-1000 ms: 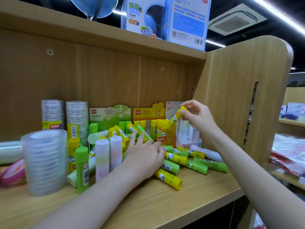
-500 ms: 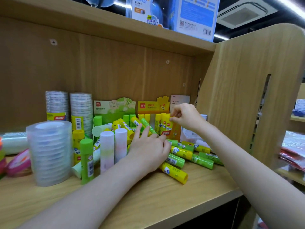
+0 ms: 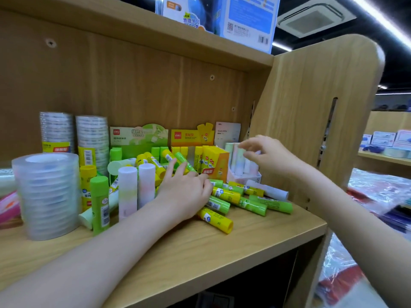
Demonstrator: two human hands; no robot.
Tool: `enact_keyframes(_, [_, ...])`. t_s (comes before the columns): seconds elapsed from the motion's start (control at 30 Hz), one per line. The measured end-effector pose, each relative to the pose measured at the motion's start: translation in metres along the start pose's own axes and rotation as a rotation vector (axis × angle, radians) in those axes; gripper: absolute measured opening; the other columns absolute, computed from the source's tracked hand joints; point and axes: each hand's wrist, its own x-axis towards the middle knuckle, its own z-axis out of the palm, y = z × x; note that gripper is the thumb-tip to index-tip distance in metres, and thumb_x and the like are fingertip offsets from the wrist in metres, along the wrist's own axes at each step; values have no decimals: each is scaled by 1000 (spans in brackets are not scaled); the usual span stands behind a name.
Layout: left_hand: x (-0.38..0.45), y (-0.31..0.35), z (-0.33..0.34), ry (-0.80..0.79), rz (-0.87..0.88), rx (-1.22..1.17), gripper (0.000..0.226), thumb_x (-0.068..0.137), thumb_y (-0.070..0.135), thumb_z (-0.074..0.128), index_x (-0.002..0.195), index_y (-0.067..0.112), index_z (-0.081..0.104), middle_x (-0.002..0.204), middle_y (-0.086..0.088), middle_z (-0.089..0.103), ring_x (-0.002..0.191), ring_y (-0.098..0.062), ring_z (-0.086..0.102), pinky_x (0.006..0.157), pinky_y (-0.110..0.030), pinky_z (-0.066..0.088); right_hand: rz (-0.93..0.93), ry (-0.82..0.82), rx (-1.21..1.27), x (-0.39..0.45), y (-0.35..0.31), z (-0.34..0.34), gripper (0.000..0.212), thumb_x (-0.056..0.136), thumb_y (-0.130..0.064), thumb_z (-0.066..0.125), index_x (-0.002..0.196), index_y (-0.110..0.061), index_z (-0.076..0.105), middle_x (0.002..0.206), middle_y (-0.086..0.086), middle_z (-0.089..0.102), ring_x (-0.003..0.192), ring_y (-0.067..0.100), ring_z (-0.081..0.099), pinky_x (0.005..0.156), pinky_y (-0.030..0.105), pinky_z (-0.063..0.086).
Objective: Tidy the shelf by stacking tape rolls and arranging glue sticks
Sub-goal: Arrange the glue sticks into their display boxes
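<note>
A heap of yellow and green glue sticks [image 3: 235,196] lies on the wooden shelf [image 3: 222,254]. My left hand [image 3: 184,192] rests on the heap, fingers spread over a green stick. One yellow stick [image 3: 216,218] lies just in front of that hand. My right hand [image 3: 264,156] hovers empty, fingers loosely bent, between the orange display box [image 3: 219,165] of yellow sticks and a white box of pastel sticks [image 3: 239,162]. A tall stack of clear tape rolls [image 3: 46,196] stands at the left, with two narrower tape stacks [image 3: 92,138] behind it.
Two pastel sticks [image 3: 127,192] and a green stick [image 3: 100,203] stand upright left of my left hand. A green display box [image 3: 138,138] sits at the back. The shelf's side panel [image 3: 311,118] closes the right end. Pink tape [image 3: 9,205] lies far left.
My right hand held a yellow glue stick, lowered it at the orange box, and has now let go and drawn back to the right, empty. The left hand stayed on the heap.
</note>
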Motion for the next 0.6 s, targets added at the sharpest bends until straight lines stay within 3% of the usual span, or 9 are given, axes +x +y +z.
enact_keyframes(0.1, [0, 1, 0, -7, -1, -7, 47, 99, 32, 13, 138, 26, 40, 144, 3, 42, 143, -24, 13, 114, -44, -7, 74, -154, -194, -27, 17, -13, 24, 91, -15, 52, 110, -16, 67, 109, 3, 67, 95, 15, 57, 77, 21, 39])
enact_keyframes(0.23, [-1, 1, -1, -6, 3, -1, 47, 100, 32, 13, 138, 26, 39, 144, 3, 42, 143, -24, 13, 115, -45, -6, 171, -334, -341, -45, 32, 0, 29, 87, -19, 59, 115, -14, 59, 110, 5, 64, 98, 19, 58, 82, 26, 47])
enact_keyframes(0.3, [-1, 1, 0, -2, -1, -10, 47, 99, 32, 13, 138, 26, 40, 144, 3, 43, 143, -24, 13, 114, -44, -7, 192, -295, -302, -46, 41, 10, 28, 85, -19, 61, 112, -16, 56, 110, 8, 63, 99, 24, 58, 84, 33, 48])
enact_keyframes(0.4, [-2, 2, 0, -3, 1, -10, 47, 99, 32, 13, 137, 26, 41, 143, 3, 43, 143, -24, 13, 114, -44, -7, 178, -151, -236, -44, 44, 8, 30, 86, -17, 57, 112, -25, 45, 100, 11, 60, 89, 29, 56, 75, 36, 48])
enact_keyframes(0.5, [0, 1, 1, 2, 1, -11, 47, 99, 33, 14, 137, 26, 41, 143, 3, 43, 143, -24, 13, 114, -44, -7, 112, 17, 24, -36, 29, -8, 56, 87, -9, 53, 132, -34, 32, 87, 5, 60, 82, 24, 57, 71, 29, 42])
enact_keyframes(0.6, [0, 1, 1, 2, -2, -9, 47, 99, 33, 14, 137, 26, 42, 143, 3, 44, 143, -23, 13, 114, -44, -7, 111, 120, 225, -12, 15, -8, 64, 83, -9, 62, 132, -38, 32, 84, 0, 57, 83, 23, 57, 70, 29, 42])
